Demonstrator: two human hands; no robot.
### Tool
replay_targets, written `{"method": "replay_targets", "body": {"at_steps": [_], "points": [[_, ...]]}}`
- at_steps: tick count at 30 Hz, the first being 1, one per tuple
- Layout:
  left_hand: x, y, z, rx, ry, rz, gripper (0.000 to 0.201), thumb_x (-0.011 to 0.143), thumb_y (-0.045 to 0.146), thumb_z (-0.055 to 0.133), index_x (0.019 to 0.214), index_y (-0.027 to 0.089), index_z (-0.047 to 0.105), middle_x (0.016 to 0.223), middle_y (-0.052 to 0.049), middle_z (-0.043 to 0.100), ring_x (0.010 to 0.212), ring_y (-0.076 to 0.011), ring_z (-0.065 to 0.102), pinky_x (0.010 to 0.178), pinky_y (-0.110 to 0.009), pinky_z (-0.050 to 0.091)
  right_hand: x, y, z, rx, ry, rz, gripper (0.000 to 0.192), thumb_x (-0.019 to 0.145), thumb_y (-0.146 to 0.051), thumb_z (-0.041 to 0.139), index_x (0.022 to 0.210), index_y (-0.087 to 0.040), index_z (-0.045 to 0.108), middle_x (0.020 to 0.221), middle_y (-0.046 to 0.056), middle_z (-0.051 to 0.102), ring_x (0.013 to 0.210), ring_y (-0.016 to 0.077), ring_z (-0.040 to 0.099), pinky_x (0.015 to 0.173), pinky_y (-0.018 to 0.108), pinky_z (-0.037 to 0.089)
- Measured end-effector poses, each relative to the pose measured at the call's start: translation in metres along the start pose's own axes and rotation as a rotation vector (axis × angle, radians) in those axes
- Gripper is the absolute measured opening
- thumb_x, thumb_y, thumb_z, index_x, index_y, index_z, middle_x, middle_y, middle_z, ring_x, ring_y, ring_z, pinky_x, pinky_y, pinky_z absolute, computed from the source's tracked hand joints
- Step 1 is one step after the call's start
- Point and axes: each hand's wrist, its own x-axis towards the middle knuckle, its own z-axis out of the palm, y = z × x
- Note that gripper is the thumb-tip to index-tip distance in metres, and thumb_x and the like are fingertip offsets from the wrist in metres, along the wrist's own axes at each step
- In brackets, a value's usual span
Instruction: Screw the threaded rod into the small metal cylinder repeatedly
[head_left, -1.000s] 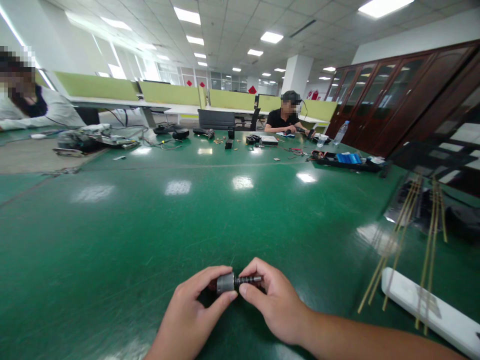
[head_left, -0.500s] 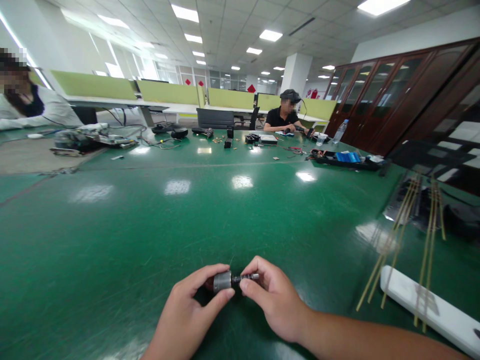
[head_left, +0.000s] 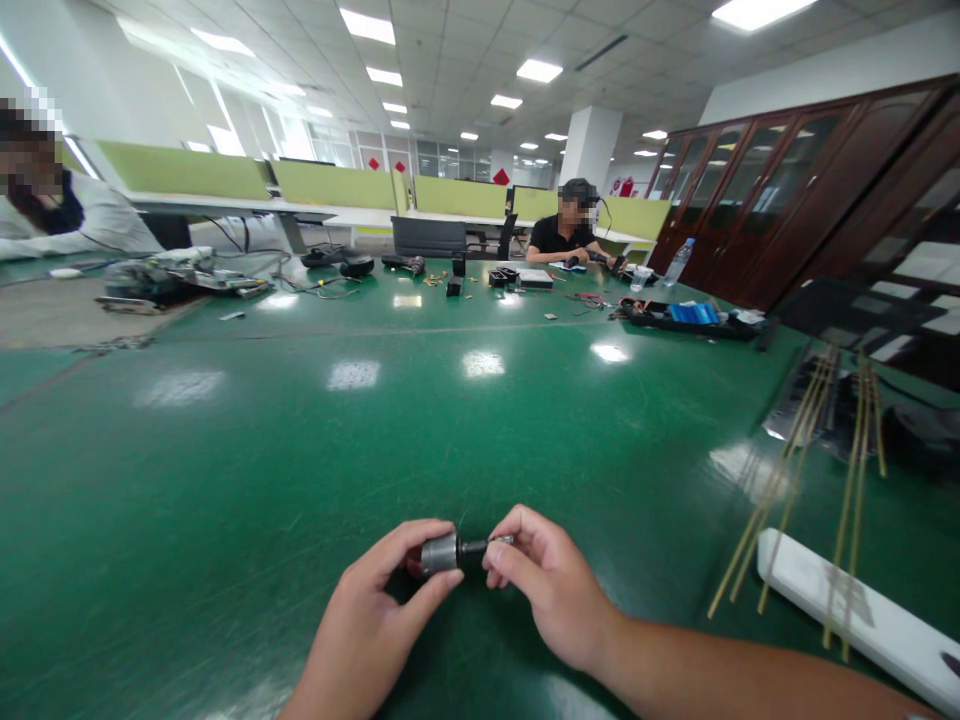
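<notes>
Near the front of the green table, my left hand [head_left: 379, 610] is closed around what looks like a motor rotor [head_left: 440, 554], a grey metal cylinder with a reddish-brown end partly hidden in my palm. Its thumb and index finger press the cylinder from either side. A thin dark shaft [head_left: 472, 547] points right from the cylinder. My right hand [head_left: 551, 590] pinches the shaft's far end between thumb and fingertips, and a bit of shiny ringed metal shows there. Whether that metal is a separate piece, I cannot tell.
Several thin sticks [head_left: 847, 500] lean over a long white object [head_left: 862, 610] on the right. Farther back stand a black tray [head_left: 675, 318], a water bottle [head_left: 679, 262] and a heap of electronic parts [head_left: 157, 275]. One person [head_left: 562, 235] sits across the table, another [head_left: 97, 215] at left.
My right fingers have moved outward along the shaft, so more dark shaft shows between the hands and less of the tip beyond them. My left hand keeps its grip.
</notes>
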Motion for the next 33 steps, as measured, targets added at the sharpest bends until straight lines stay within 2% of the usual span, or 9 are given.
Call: {"method": "replay_targets", "body": {"at_steps": [4,9,14,18,23,25,27,30,33], "points": [[-0.001,0.001,-0.001,-0.03,0.009,-0.034,0.037,0.088,0.043,0.068,0.122,0.029,0.064,0.115,-0.004,0.07,0.103,-0.0221,0.067,0.094,-0.032,0.054,0.001,-0.001,0.001,0.064,0.026,-0.01,0.029,0.093,-0.043,0.062,0.083,-0.016,0.059,0.075,0.003,0.064,0.069,0.0151,0.06,0.069,0.029,0.046],[0.001,0.005,-0.004,-0.153,0.07,-0.137,0.041,0.088,0.047,0.066,0.12,0.022,0.064,0.099,-0.006,0.072,0.09,-0.0222,0.07,0.081,-0.029,0.058,0.005,0.005,0.001,0.279,0.114,0.002,0.042,0.099,-0.051,0.048,0.074,-0.018,0.051,0.066,0.002,0.059,0.056,0.0131,0.053,0.059,0.028,0.041],[0.009,-0.001,-0.004,-0.398,0.187,-0.175,0.041,0.084,0.04,0.073,0.117,0.021,0.058,0.11,-0.006,0.07,0.1,-0.0185,0.068,0.088,-0.024,0.055,0.003,0.007,0.001,0.282,0.038,-0.017,0.048,0.102,-0.053,0.039,0.068,-0.019,0.044,0.056,0.0,0.054,0.048,0.0114,0.046,0.053,0.027,0.036],[0.012,-0.007,-0.007,-0.606,0.291,-0.215,0.037,0.077,0.03,0.081,0.094,0.02,0.049,0.116,-0.007,0.069,0.104,-0.0193,0.068,0.092,-0.028,0.054,0.0,0.004,0.002,0.15,-0.06,-0.021,0.048,0.1,-0.054,0.043,0.07,-0.017,0.049,0.059,0.0,0.055,0.05,0.0112,0.048,0.053,0.026,0.037],[0.009,0.0,-0.008,-0.668,0.312,-0.234,0.05,0.076,0.027,0.081,0.071,0.019,0.031,0.112,-0.011,0.071,0.116,-0.0272,0.064,0.103,-0.038,0.048,-0.003,0.005,0.003,0.098,-0.084,-0.033,0.049,0.1,-0.056,0.043,0.073,-0.017,0.052,0.06,0.0,0.055,0.05,0.0106,0.049,0.052,0.024,0.037],[0.008,0.007,-0.007,-0.678,0.371,-0.203,0.045,0.077,0.027,0.081,0.074,0.019,0.037,0.116,-0.01,0.07,0.123,-0.0251,0.06,0.107,-0.037,0.045,-0.004,0.007,0.002,0.094,-0.088,-0.041,0.048,0.1,-0.057,0.043,0.074,-0.016,0.052,0.06,-0.001,0.056,0.049,0.0102,0.049,0.052,0.024,0.037],[0.006,0.016,-0.01,-0.707,0.443,-0.197,0.035,0.077,0.026,0.082,0.092,0.02,0.05,0.119,-0.007,0.069,0.12,-0.0203,0.062,0.106,-0.033,0.046,-0.004,0.009,0.002,0.098,-0.092,-0.048,0.047,0.099,-0.057,0.044,0.077,-0.016,0.053,0.059,-0.001,0.056,0.048,0.01,0.048,0.051,0.024,0.037],[-0.004,0.027,-0.024,-0.738,0.477,-0.252,0.057,0.079,0.033,0.08,0.128,0.026,0.051,0.12,-0.006,0.069,0.107,-0.0175,0.067,0.097,-0.028,0.053,-0.005,0.011,0.002,0.114,-0.097,-0.05,0.045,0.099,-0.056,0.043,0.081,-0.017,0.054,0.058,-0.002,0.056,0.047,0.0102,0.048,0.049,0.024,0.036],[-0.028,0.03,-0.049,-0.658,0.544,-0.279,0.069,0.071,0.044,0.085,0.131,0.026,0.055,0.111,-0.006,0.07,0.105,-0.0232,0.068,0.089,-0.028,0.059,-0.006,0.011,0.002,0.102,-0.115,-0.053,0.045,0.1,-0.056,0.043,0.081,-0.017,0.053,0.058,-0.002,0.056,0.048,0.0101,0.048,0.049,0.023,0.036]]}}
